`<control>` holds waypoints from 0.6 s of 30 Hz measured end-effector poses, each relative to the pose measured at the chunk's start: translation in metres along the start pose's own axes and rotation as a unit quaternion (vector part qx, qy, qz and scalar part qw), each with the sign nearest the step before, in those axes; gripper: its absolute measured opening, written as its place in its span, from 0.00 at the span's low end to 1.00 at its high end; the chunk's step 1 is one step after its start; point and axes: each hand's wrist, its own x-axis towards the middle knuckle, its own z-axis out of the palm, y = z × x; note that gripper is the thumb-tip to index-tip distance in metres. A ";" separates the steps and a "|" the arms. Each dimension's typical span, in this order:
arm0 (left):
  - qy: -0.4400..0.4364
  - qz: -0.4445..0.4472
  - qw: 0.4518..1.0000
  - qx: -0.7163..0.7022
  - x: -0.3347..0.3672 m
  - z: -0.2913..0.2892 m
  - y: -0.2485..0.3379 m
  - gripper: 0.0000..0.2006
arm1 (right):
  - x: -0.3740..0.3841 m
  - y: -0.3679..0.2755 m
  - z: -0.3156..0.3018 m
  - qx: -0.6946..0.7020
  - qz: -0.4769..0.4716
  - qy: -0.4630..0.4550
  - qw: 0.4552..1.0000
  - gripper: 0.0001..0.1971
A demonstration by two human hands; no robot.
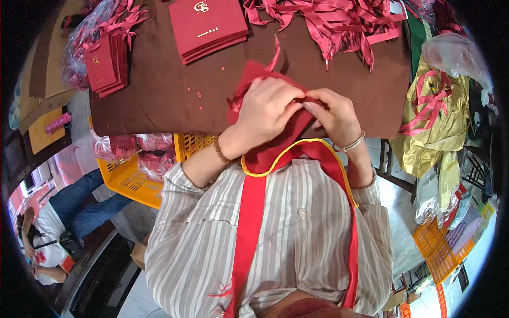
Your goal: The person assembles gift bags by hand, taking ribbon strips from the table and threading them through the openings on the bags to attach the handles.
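Observation:
My left hand [270, 103] and my right hand [335, 112] meet near the front of the brown-covered table, both closed, with thumbs and fingertips pinched together. Between and under them is a red bag [249, 74], mostly covered by my left hand. A ribbon end [275, 53] sticks up from its far side. What exactly the fingertips pinch is too small to make out. A stack of flat red bags [208, 29] with gold print lies beyond my left hand, and loose red ribbons [339, 26] are heaped at the far right.
A smaller stack of red bags [107, 66] is at the left beside clear plastic wrap [79, 61]. Under the table edge stands a yellow crate [132, 185] holding wrapped red packs. Gold wrapping [435, 127] hangs at the right. Another person [50, 228] is at lower left.

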 end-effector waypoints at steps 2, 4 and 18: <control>-0.001 0.010 0.997 0.071 0.016 -0.018 0.004 0.03 | 0.007 0.002 -0.008 -0.022 -0.040 -0.031 0.998 0.08; -0.069 0.000 0.988 0.137 0.027 -0.034 0.000 0.05 | 0.011 0.000 -0.013 -0.044 -0.082 -0.063 0.994 0.08; -0.499 -0.278 0.815 -0.093 0.050 -0.034 -0.045 0.12 | 0.002 0.004 0.020 -0.092 -0.142 0.007 0.985 0.07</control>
